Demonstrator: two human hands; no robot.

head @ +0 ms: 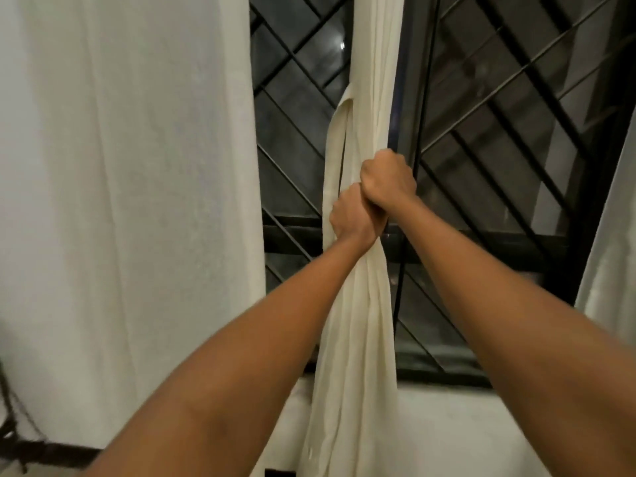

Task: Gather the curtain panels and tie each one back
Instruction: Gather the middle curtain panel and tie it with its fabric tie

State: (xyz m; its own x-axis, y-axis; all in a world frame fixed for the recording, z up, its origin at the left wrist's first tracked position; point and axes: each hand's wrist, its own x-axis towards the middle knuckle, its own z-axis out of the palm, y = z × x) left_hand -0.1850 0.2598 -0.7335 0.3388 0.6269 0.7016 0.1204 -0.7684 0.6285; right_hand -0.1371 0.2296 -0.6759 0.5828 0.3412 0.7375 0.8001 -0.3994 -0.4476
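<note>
A cream curtain panel (pixel 358 321) hangs bunched into a narrow column in front of the window. My left hand (pixel 354 215) grips the bunch from the left. Just above it, my right hand (pixel 387 179) grips the same bunch, the two hands touching. A flat cream tie-back strip (pixel 335 149) hangs in a loop along the panel's left edge, down to my left hand. A wider cream curtain panel (pixel 130 201) hangs spread out on the left.
Behind the curtains is a dark window with a black diagonal metal grille (pixel 499 132). A white sill and wall (pixel 464 425) lie below it. Another pale curtain edge (pixel 616 253) shows at the far right. A dark cord (pixel 418 149) hangs beside the bunched panel.
</note>
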